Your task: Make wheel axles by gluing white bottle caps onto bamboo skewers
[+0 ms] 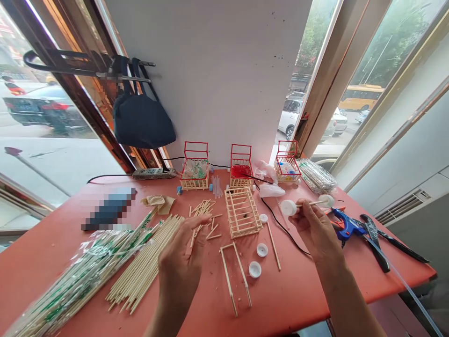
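My right hand [317,229] pinches a short wooden stick with a white bottle cap [288,207] on its left end and another cap [326,201] on its right end. It is raised over the right part of the table. My left hand [182,257] hovers empty, thumb and fingers apart, beside the loose bamboo sticks. Between the hands stands a small stick-built basket [243,213]. In front of it lies a three-sided stick frame [227,276]. Two white caps [255,269] sit right of this frame, with a single stick [274,246] beyond them.
Long sticks [140,267] and a plastic-wrapped bundle [80,276] lie left, short cut pieces [203,210] near the middle. Three red-handled carts [195,175] stand along the wall. A blue glue gun [351,224] and black-handled pliers [377,234] lie right; a black cord [286,229] crosses the table.
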`<action>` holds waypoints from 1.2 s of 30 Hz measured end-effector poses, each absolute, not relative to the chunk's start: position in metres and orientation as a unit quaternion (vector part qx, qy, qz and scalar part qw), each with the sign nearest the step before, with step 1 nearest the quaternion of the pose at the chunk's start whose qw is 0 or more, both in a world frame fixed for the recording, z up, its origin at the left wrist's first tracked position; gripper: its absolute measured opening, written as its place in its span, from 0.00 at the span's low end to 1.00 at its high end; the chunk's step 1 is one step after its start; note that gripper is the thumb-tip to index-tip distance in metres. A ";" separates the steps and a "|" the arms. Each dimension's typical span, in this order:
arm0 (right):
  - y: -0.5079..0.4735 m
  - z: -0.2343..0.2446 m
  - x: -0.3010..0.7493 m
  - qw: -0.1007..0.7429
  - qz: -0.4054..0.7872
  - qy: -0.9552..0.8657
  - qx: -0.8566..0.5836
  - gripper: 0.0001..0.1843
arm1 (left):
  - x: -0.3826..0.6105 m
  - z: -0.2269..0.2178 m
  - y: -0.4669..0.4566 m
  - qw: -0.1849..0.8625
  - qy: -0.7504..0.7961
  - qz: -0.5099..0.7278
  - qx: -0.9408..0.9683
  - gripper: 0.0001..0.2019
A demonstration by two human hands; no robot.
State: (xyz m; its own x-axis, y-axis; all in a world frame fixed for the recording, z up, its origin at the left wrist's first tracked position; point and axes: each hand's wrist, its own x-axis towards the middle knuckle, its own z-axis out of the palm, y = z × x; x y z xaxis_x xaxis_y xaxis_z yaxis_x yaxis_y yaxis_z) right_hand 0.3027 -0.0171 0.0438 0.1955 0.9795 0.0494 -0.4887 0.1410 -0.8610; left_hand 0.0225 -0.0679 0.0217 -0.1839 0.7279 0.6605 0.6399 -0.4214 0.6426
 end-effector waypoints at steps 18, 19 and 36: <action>-0.009 0.059 0.287 0.629 0.563 -0.404 -0.352 0.20 | 0.002 0.044 -0.039 -0.113 0.492 0.448 0.738 0.11; -0.009 0.057 0.283 0.622 0.565 -0.408 -0.356 0.21 | 0.004 0.044 -0.036 -0.104 0.487 0.440 0.747 0.08; 0.003 0.023 0.262 0.574 0.525 -0.477 -0.408 0.22 | 0.059 0.078 -0.013 0.094 0.428 0.449 0.779 0.12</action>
State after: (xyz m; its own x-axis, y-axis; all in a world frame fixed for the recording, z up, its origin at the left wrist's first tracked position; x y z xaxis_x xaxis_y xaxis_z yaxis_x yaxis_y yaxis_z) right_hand 0.2621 0.0033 0.0228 -0.0071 0.9929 0.1191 -0.2132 0.1148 -0.9702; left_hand 0.0591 -0.0128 0.0783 0.2310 0.7509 0.6187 0.5818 -0.6163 0.5308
